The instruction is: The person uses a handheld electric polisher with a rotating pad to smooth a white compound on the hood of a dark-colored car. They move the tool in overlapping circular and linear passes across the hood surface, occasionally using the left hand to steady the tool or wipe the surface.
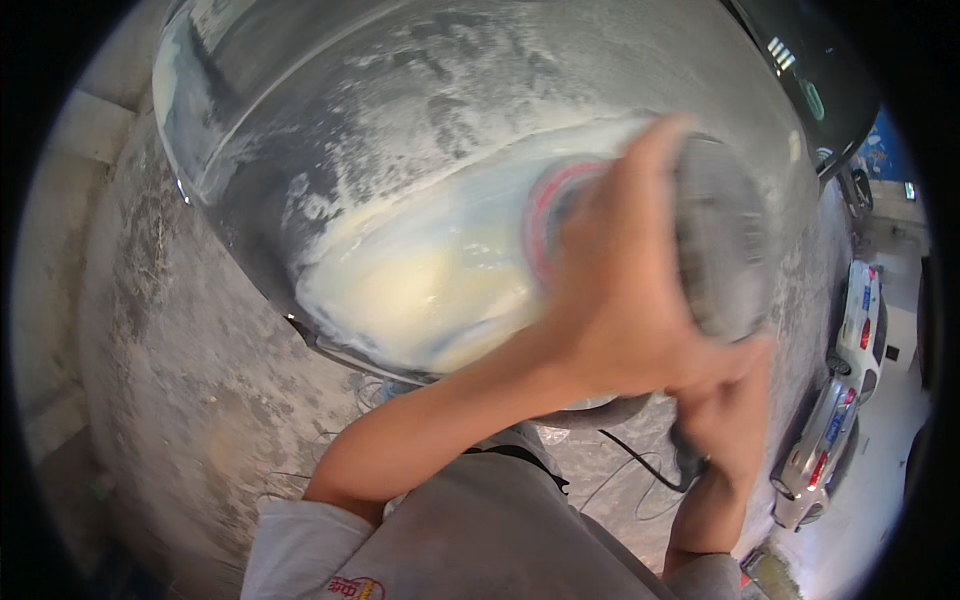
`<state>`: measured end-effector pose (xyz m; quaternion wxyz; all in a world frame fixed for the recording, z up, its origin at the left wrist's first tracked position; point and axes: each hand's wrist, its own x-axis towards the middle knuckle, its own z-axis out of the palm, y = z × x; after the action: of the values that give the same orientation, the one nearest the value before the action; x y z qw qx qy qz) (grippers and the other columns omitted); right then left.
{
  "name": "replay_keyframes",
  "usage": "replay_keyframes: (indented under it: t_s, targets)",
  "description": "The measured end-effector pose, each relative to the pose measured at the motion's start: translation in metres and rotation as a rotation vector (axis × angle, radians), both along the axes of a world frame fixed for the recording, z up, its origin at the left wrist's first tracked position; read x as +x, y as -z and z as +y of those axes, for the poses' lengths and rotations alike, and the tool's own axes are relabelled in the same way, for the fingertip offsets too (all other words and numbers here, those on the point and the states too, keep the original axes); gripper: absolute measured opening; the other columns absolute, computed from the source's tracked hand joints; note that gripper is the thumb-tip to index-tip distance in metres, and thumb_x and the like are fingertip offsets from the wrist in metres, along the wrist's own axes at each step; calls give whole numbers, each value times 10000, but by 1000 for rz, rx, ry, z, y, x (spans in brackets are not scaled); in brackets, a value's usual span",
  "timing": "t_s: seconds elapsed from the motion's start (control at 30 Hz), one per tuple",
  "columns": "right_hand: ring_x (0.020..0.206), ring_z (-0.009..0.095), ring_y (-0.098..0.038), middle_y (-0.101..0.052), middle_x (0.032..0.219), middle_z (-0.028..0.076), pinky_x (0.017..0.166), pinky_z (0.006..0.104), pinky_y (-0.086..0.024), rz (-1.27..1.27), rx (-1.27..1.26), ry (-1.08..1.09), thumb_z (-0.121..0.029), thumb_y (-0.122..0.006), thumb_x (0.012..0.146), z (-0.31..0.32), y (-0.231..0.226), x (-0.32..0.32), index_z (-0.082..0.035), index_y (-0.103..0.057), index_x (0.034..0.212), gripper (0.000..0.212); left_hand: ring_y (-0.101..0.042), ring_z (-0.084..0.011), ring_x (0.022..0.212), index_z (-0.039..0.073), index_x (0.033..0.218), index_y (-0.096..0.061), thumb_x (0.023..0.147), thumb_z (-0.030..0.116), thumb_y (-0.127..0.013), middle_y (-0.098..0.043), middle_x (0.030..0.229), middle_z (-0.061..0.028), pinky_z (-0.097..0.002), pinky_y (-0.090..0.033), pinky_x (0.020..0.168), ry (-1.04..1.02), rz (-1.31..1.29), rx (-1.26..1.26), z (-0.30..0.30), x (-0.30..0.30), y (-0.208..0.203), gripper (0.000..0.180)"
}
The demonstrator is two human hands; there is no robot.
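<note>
A power sander lies against a car body panel (480, 60) coated with grey-white dust and patches of pale yellow filler (400, 290). Its round pad, edged by a pinkish-red ring (540, 225), shows left of my fingers, and a blurred dark grey round part (722, 240) of the tool shows to their right. My left hand (630, 280) is clasped over the sander's body, smeared by motion. Lower down, my right hand (725, 405) is closed around its dark handle (688, 452). A black cable (645, 465) runs off from the handle's end. My left hand hides the tool's middle.
The panel's lower edge (330, 350) curves just in front of my body. Dusty concrete floor (190, 370) lies below, with thin cords (610, 485) across it. Parked cars (825, 440) stand at the far right, and a dark vehicle part (810, 80) is at the upper right.
</note>
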<state>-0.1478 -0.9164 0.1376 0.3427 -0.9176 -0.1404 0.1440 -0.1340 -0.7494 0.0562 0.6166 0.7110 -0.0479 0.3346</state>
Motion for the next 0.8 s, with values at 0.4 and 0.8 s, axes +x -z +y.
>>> replay_keyframes:
  t_s: [0.4,0.8]
  targets:
    - [662,424,-665,-646,1116,277,704,470,-579,-230,18,-423,-74,-823,785,7,-8,45,147,-364,1453,839,-623,-343,1199,-27,1595,-239,579,464,-997,-540,1352,-195,-478,-545,1015,78,21,-27,14,28,-13,1360]
    - [709,442,-709,-667,1053,292,651,490,-568,152,158,-413,-68,-810,715,27,-13,57,180,-456,1374,789,-606,-323,1237,-31,1606,-224,581,501,-988,-521,1382,-190,-456,-565,997,-15,14,-228,21,17,-16,1385]
